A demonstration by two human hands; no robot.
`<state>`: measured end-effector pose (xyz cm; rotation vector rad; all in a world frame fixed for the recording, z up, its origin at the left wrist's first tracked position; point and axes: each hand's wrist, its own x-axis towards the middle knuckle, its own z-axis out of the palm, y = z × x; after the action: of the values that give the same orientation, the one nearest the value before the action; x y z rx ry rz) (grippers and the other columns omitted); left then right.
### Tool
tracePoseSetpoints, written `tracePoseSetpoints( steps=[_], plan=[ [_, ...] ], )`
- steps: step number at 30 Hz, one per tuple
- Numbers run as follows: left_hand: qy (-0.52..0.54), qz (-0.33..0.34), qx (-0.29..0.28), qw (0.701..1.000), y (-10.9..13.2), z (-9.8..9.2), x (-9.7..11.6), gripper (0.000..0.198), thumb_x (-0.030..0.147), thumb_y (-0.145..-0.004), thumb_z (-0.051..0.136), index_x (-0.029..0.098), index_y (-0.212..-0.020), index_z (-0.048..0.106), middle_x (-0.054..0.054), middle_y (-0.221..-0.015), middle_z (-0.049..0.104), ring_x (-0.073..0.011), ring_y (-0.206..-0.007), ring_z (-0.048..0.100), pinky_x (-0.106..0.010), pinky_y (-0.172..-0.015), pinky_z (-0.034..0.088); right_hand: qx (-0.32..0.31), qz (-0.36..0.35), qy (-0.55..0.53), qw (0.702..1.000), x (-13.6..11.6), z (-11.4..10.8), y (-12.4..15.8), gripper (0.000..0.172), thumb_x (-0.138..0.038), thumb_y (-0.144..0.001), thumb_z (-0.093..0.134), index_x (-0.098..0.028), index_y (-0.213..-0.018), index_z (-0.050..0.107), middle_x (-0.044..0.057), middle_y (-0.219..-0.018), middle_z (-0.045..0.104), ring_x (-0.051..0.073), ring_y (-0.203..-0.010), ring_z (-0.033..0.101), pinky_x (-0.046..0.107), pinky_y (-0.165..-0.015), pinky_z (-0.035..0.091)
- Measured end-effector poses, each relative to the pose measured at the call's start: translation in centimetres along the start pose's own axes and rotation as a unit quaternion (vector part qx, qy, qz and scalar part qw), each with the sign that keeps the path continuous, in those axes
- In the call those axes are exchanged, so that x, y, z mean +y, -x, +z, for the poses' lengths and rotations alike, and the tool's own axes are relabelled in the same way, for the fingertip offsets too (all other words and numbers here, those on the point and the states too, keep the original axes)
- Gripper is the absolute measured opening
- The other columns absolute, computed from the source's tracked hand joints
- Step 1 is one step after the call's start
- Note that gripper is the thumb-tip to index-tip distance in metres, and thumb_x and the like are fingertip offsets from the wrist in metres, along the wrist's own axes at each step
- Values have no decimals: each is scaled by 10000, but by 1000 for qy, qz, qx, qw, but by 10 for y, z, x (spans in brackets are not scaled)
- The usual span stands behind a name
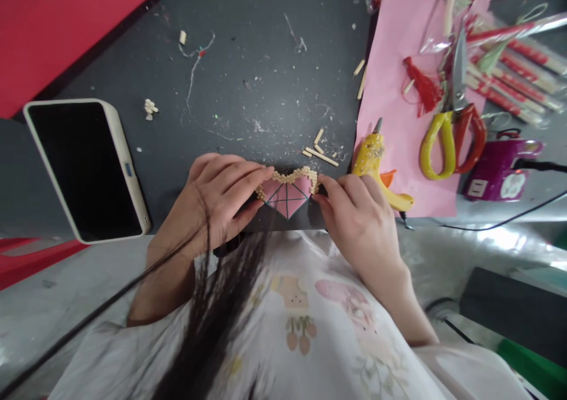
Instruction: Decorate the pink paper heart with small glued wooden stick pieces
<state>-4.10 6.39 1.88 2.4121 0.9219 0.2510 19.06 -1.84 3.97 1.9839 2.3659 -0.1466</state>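
Observation:
A pink heart-shaped piece (287, 198) lies at the front edge of the dark table, crossed by dark green lines that meet near its top middle. Pale beads or short stick ends run along its upper rim. My left hand (221, 193) pinches its left side between thumb and fingers. On the right side, my right hand (352, 208) grips the rim with thumb and index finger. Just beyond the heart lie a few short pale sticks (322, 155). To the right of my right hand rests a yellow glue gun (372, 155).
A phone (80, 169) lies at left below a red sheet (57, 28). On the right, a pink sheet (385, 81) bears scissors (458, 87) and a red tassel (423, 87). Packaged sticks (518, 75) and a purple box (505, 166) with a cord are further right. Scraps litter the table.

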Motion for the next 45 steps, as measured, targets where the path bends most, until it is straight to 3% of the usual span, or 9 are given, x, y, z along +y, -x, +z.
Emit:
tracePoseSetpoints(
  steps=[6,17,26,35,45],
  plan=[
    [-16,0,20,1000,1,5,-1,378,305,-954,491,305,-1332,493,-1,-1273,641,-208,-1194,562,-437,-1089,400,4,0,-6,1000,0,2,-1,268,-224,-978,475,-103,-1141,649,96,-839,599,236,-785,465,354,-685,437],
    [4,-12,4,1000,0,2,-2,385,355,-940,492,335,-1323,523,-22,-1278,641,-243,-1202,566,-460,-1077,389,11,-2,17,1000,1,4,1,326,-256,-987,467,-86,-1197,648,102,-869,615,245,-811,493,360,-718,474],
    [3,-10,2,1000,-1,3,-2,385,357,-932,498,287,-1309,537,-43,-1289,642,-257,-1211,567,-463,-1050,402,16,-7,8,1000,3,4,2,348,-246,-981,467,-69,-1232,630,117,-899,632,251,-826,515,369,-731,497],
    [-9,-16,0,1000,-3,3,1,383,353,-920,517,242,-1284,561,-58,-1274,654,-261,-1205,568,-452,-1049,393,20,-1,-14,1000,3,9,3,324,-263,-984,447,-139,-1229,618,113,-920,627,255,-844,523,388,-740,476],
    [-4,-10,13,1000,-2,5,0,398,377,-943,476,218,-1296,566,-75,-1267,654,-266,-1202,560,-445,-1048,378,13,-6,0,1000,2,9,3,341,-261,-996,417,-99,-1201,635,119,-904,617,257,-834,493,369,-726,451]
  ],
)
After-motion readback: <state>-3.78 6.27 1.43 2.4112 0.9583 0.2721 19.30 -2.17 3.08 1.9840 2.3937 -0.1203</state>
